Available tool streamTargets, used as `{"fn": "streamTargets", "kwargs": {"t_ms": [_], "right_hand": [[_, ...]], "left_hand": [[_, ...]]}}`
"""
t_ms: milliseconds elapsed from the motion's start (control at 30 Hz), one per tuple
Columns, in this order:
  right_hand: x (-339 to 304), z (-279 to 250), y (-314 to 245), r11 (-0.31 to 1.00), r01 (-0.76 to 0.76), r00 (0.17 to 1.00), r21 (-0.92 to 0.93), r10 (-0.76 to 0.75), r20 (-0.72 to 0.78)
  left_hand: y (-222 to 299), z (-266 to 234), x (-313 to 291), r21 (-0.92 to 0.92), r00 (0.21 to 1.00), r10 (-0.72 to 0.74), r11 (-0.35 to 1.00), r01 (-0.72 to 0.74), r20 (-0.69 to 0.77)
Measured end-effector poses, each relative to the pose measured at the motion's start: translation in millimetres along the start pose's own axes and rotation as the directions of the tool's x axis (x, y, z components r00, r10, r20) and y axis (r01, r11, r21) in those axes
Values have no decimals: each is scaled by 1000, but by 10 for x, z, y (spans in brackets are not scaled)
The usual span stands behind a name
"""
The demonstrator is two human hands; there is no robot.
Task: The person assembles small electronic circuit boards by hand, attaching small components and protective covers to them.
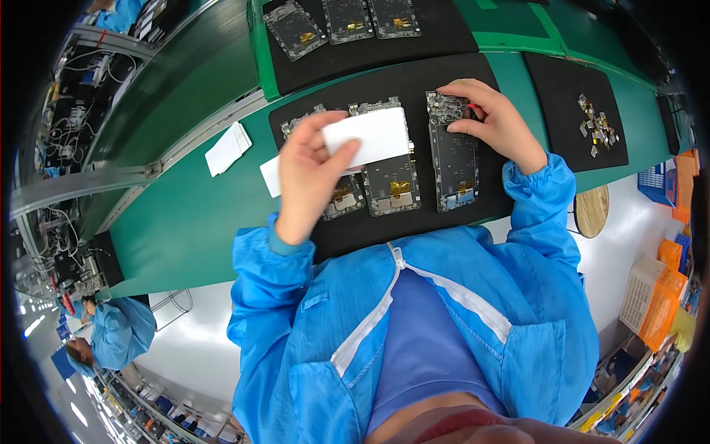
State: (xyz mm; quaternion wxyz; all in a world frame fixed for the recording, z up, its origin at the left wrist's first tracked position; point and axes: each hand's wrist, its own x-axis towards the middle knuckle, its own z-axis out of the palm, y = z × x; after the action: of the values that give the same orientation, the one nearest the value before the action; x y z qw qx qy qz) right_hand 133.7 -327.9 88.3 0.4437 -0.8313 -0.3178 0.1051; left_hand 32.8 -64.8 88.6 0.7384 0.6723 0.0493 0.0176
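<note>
My left hand [309, 166] is closed on a white card [381, 137], which covers parts of the boards below. Another white piece [271, 177] passes behind this hand; I cannot tell whether it is held or lying. At the right, my right hand [497, 122] grips the upper circuit board piece [447, 109] of a dark phone-shaped assembly [455, 166] between thumb and fingers. Something small and red [473, 108] shows by its palm, its kind unclear. A middle assembly [390, 185] and a left assembly [344, 201], partly hidden by my left hand, lie on the black mat [429, 222].
White cards [228, 149] lie on the green bench [185, 222] at left. Beyond, another black mat [347, 63] bears a row of assemblies [347, 21]. Small parts [597, 127] sit on a right mat [547, 96]. A metal rail [81, 191] borders the left; a person [118, 333] is beyond.
</note>
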Motion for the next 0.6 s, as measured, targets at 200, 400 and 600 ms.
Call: {"fn": "streamTargets", "kwargs": {"t_ms": [200,400,600], "right_hand": [[-92,-22,70,1000,30,995,-3,-30,-92],[-107,-17,54,1000,16,996,18,-14,-92],[-51,56,-111,989,136,986,-52,-141,-91]], "left_hand": [[-170,322,-15,-27,1000,-15,1000,16,6],[-157,381,-59,1,993,-99,995,99,59],[-236,505,-56,25,991,-65,998,62,120]]}}
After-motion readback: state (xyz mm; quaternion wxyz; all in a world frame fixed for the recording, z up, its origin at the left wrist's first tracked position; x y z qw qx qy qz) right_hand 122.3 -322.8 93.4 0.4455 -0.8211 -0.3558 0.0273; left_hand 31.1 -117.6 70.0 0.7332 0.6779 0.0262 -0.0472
